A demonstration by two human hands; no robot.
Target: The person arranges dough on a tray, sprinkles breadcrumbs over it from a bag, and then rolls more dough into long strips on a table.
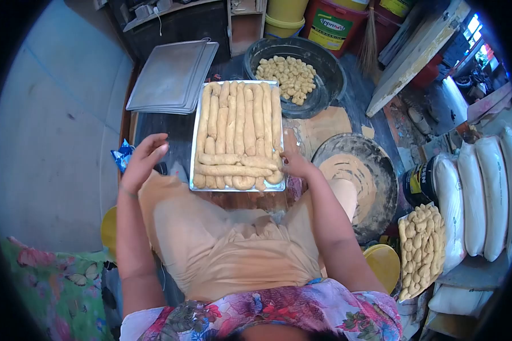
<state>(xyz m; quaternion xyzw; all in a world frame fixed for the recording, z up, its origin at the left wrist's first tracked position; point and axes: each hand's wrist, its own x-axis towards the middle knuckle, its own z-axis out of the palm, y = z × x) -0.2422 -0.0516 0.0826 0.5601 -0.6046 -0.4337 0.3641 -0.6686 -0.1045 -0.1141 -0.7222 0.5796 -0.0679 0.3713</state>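
A metal tray (191, 165) lies in front of my knees. Long dough ropes (240, 125) fill it side by side, and two shorter ropes (233, 165) lie crosswise over their near ends. At the tray's right edge, my right hand (294, 163) has its fingertips by the ends of the crosswise ropes; whether it grips one is not clear. My left hand (147, 158) is raised left of the tray, fingers apart, holding nothing.
Stacked flat trays (170, 74) are at the back left. A black basin (340, 85) holds dough pieces (287, 78). A floury basin (388, 187) stands at the right, near another dough-filled tray (421, 250) and white sacks (471, 193).
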